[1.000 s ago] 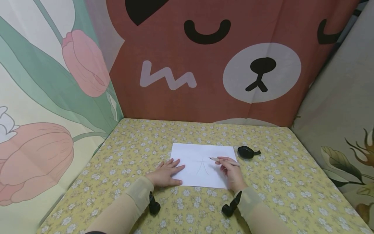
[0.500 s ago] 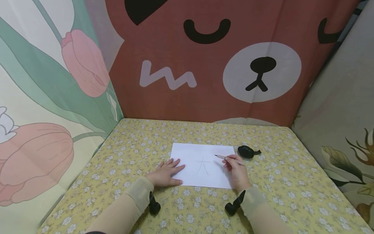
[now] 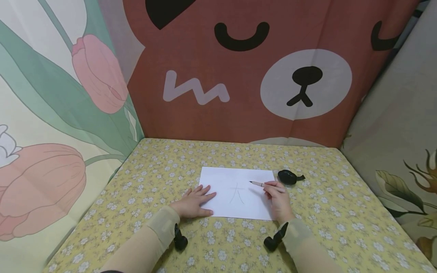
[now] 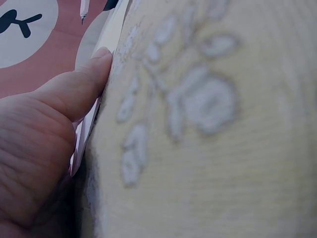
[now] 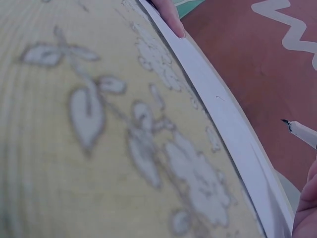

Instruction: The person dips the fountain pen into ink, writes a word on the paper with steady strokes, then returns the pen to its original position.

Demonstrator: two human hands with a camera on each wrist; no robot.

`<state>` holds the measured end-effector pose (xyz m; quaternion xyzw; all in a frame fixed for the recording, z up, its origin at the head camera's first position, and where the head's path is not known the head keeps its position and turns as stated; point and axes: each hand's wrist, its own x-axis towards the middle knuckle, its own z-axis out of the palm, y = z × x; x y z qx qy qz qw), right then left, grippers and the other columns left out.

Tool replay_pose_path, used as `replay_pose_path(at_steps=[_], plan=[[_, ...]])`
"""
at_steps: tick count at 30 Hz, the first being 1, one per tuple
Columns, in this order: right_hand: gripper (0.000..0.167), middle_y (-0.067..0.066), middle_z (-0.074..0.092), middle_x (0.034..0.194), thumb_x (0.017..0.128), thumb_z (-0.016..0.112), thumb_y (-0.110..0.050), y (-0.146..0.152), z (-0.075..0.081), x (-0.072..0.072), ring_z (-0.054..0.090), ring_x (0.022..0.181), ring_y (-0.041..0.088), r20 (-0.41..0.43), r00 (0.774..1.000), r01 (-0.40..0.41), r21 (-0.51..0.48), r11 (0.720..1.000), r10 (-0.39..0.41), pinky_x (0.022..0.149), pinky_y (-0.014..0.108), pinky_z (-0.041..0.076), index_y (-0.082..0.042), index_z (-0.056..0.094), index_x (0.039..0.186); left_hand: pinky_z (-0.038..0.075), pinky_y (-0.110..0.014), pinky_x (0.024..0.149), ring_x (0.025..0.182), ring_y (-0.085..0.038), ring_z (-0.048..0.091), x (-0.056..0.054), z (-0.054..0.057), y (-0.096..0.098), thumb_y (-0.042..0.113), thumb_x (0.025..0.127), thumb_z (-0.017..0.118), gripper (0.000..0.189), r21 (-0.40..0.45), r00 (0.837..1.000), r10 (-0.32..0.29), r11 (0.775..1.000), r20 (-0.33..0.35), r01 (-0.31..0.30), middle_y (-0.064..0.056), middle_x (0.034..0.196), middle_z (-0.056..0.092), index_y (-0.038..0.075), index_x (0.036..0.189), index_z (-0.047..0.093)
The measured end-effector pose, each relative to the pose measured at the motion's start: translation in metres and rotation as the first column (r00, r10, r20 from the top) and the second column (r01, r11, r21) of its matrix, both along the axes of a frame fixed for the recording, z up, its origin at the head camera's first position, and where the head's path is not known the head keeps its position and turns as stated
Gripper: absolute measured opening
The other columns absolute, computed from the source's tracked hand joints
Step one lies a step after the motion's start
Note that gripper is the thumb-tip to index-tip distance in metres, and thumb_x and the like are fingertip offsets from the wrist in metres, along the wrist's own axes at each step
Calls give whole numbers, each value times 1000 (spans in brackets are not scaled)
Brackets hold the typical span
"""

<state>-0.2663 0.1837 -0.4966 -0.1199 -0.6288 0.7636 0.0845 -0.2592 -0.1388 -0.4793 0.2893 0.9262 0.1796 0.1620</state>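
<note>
A white sheet of paper (image 3: 218,175) lies on the table and bears thin dark lines, a cross stroke with two legs spreading below. My left hand (image 3: 192,202) rests flat with spread fingers on its left side; in the left wrist view the thumb (image 4: 74,89) lies along the paper's edge. My right hand (image 3: 279,201), at the sheet's right side, pinches a slim white pen (image 3: 262,184) with a dark tip pointing left. In the right wrist view the pen's tip (image 5: 286,121) stands clear above the paper (image 5: 213,99).
A glossy black rounded object with a short tail (image 3: 287,177) lies right of the paper. Yellow flowered cloth (image 3: 164,163) covers the table. Printed fabric walls (image 3: 205,125) enclose the back and both sides. Small black devices (image 3: 180,240) are strapped to both wrists.
My right hand has shifted right with the pen, away from the drawn lines, then its tip edged slightly back left. The left hand and the paper stay in place.
</note>
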Motion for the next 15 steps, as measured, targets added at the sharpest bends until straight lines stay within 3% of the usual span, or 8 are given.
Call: replay_pose_path(at_steps=[5,15], plan=[[18,-1,62,75,91,65,-10,2,1,0,56,70,14,16,1000,2,21,1000,-2,63,24,47,2,61,105,-2,-56,114,147,-29,-1,0,0,0,57,92,53,73,3,1000,1,1000,2,-1,-2,161,7,27,153,27],[6,0,66,75,94,55,-5,13,-1,-1,58,65,11,-38,999,34,-17,999,-34,59,23,47,-2,57,98,-2,-57,114,147,-29,-1,-1,-1,0,58,92,53,73,-3,1000,-8,1000,-6,8,-2,161,7,28,153,26]])
